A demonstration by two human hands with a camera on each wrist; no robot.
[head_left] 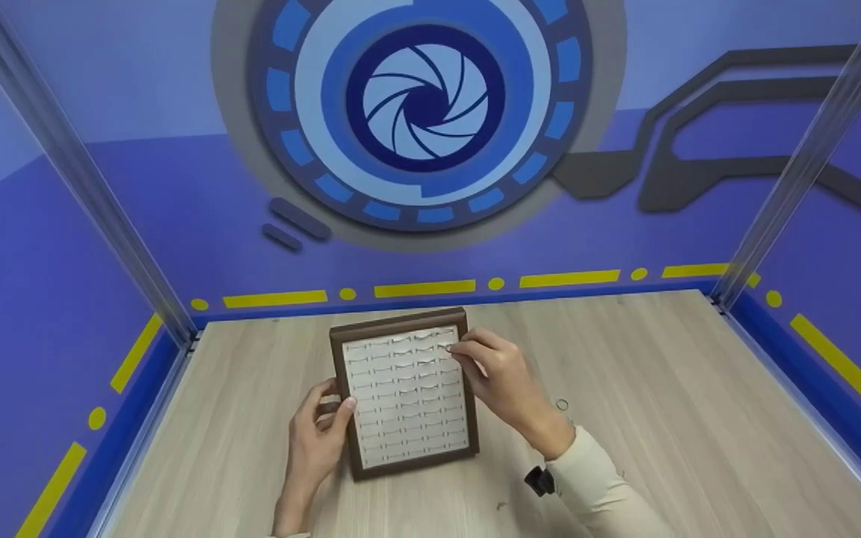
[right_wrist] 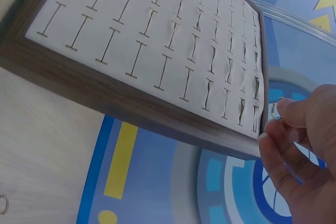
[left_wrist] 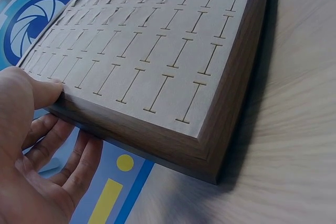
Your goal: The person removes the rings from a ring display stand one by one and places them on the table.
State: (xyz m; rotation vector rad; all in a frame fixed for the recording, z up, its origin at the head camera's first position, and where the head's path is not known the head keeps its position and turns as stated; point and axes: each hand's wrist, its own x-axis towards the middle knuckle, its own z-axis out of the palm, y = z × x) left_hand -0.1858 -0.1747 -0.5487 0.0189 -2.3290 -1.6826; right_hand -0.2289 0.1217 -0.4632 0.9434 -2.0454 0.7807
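A ring display tray [head_left: 408,403] with a brown wooden frame and a pale slotted pad stands tilted up on the table. My left hand [head_left: 318,433] grips its left edge; in the left wrist view the thumb lies on the pad's border and the fingers are under the frame. At the upper right corner, my right hand [head_left: 501,373] pinches a small ring [right_wrist: 275,110] between thumb and finger, just off the pad in the right wrist view. Several slots near the top gape, while the lower ones look flat. Another ring [head_left: 562,404] lies on the table, right of the tray.
The wood-grain table [head_left: 662,418] is bounded by blue panels [head_left: 176,224] with yellow marks and by metal posts [head_left: 797,179]. A black object [head_left: 539,481] is at the right sleeve's cuff. One tiny dark piece [head_left: 501,506] lies near the table's front.
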